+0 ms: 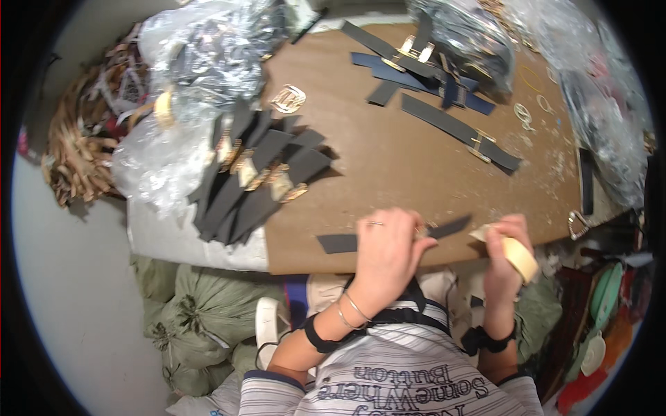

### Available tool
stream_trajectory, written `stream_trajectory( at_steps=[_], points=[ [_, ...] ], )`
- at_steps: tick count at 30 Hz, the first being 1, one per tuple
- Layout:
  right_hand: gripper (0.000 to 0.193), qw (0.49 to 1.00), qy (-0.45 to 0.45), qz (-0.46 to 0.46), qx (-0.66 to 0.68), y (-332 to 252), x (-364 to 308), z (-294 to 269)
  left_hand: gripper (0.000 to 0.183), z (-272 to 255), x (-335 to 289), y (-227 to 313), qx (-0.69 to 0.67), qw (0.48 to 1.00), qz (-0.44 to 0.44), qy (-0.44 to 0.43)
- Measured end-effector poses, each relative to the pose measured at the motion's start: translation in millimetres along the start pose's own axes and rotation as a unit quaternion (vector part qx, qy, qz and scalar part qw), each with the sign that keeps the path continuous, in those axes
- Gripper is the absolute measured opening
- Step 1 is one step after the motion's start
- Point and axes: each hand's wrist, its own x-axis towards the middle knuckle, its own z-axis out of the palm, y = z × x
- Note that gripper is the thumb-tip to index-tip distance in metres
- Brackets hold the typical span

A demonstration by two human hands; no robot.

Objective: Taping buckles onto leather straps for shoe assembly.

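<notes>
My left hand [387, 253] is closed over the middle of a black strap [338, 243] that lies near the table's front edge. Both strap ends stick out from under it, and a bit of gold metal shows by the thumb, mostly covered by the fingers. To the right, just off the strap's far end, my right hand [505, 253] grips a roll of pale yellow tape [520, 261]. A short free end of tape points toward the strap from the fingers.
Black straps with gold buckles [267, 166] lie heaped at left, beside a loose gold buckle [288, 99]. More black and blue straps [409, 76] lie at the back, with a single buckled strap [444, 121] nearer. Clear plastic bags [208, 48] flank the brown tabletop [361, 166].
</notes>
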Motion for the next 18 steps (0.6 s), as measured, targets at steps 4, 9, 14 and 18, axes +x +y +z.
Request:
stream_trajectory(
  at_steps=[4,9,14,18],
  points=[
    [0.006,0.979,0.047,0.087,0.179,12.5,-1.8,-20.5,0.038,-53.5,8.0,-11.6,0.031,0.996,-0.045,0.069],
    [0.018,0.979,-0.045,0.097,0.172,7.8,-2.7,-24.5,0.048,-132.7,42.1,-81.5,0.239,0.947,-0.129,0.17],
    [0.058,0.958,-0.162,0.16,0.176,-10.7,-4.0,-7.8,0.035,-73.4,106.3,-49.8,0.118,0.986,0.103,0.064],
    [0.054,0.947,-0.214,0.196,0.139,-35.3,-4.5,-1.9,0.027,23.7,158.1,-23.8,0.024,0.958,0.286,-0.026]
  ],
)
